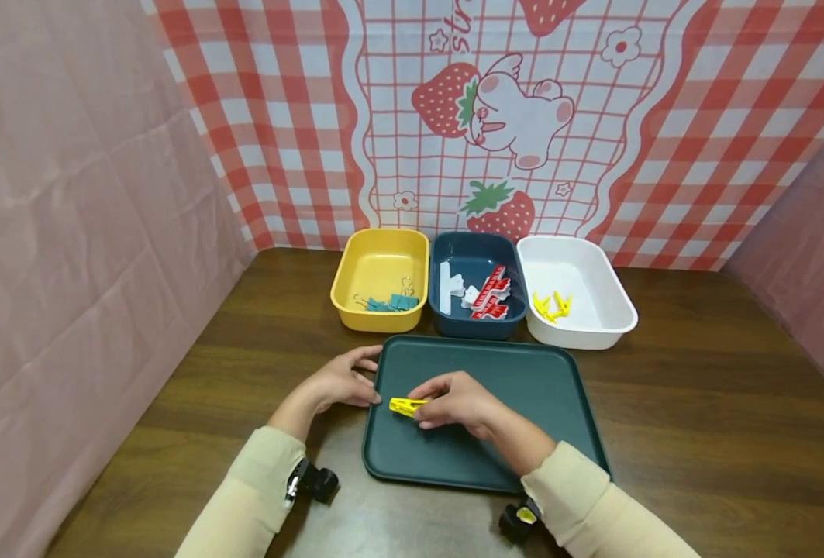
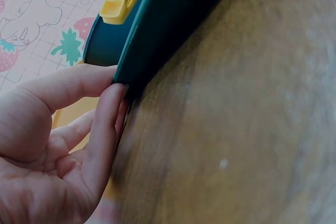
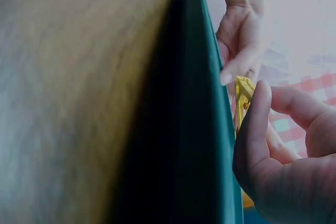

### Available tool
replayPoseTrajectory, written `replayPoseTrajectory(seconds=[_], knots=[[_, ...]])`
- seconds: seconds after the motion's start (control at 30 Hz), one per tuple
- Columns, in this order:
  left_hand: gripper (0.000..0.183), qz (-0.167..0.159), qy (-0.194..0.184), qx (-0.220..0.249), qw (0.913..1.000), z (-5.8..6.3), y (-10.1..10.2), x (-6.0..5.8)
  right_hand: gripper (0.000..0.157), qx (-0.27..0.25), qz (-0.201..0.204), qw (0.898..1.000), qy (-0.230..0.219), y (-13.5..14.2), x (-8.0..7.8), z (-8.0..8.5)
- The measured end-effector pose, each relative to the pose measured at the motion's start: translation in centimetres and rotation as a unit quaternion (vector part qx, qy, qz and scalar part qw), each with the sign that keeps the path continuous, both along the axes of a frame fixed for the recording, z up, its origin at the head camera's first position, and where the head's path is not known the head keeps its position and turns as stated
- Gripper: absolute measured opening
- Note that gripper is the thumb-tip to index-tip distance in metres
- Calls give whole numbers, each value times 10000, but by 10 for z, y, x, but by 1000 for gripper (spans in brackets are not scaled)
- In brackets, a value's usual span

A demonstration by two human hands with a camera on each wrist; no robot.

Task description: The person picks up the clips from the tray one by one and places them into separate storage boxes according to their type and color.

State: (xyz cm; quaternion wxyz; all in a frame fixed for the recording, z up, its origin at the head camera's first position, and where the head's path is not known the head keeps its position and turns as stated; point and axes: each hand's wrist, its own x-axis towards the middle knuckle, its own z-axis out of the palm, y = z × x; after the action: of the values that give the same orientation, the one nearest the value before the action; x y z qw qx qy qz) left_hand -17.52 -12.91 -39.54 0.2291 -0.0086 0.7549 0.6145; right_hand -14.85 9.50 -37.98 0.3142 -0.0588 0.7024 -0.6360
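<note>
In the head view my right hand [image 1: 462, 404] pinches a yellow clothespin [image 1: 406, 406] between thumb and fingers, over the left part of a dark green tray [image 1: 516, 418]. Seen from the right wrist, the clothespin [image 3: 243, 95] sticks out past the fingertips [image 3: 261, 95], just above the tray's surface. My left hand [image 1: 342, 380] is at the tray's left edge. Up close in the left wrist view, its thumb and a finger grip the tray rim [image 2: 126, 59]; the other fingers are partly hidden.
Behind the tray stand a yellow bin [image 1: 380, 319] with teal binder clips [image 1: 392, 303], a navy bin [image 1: 477, 328] with white and red clips [image 1: 490, 294], and a white bin [image 1: 579, 337] with yellow clothespins [image 1: 553, 307]. A checked curtain [image 1: 300, 155] hangs behind them.
</note>
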Motion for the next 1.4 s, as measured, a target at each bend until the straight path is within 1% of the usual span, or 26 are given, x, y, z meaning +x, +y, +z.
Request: replayPoseTrajectory(seconds=[0.47,0.63,0.93,1.2,1.4], knots=[[84,6,12,59,10000,1,-1,1,35,-112,-510,9986,128,25,-3,6],[83,11,7,52,10000,2,0,2,34,-22,-738,9971,208,32,-3,6],[83,20,3,108,9999,2,0,2,35,87,-1120,9926,459,51,-2,9],[83,0,28,75,10000,2,-1,2,36,245,-1419,9883,500,67,-2,9],[84,-14,31,94,10000,0,0,1,40,300,-1653,9841,582,82,-2,14]])
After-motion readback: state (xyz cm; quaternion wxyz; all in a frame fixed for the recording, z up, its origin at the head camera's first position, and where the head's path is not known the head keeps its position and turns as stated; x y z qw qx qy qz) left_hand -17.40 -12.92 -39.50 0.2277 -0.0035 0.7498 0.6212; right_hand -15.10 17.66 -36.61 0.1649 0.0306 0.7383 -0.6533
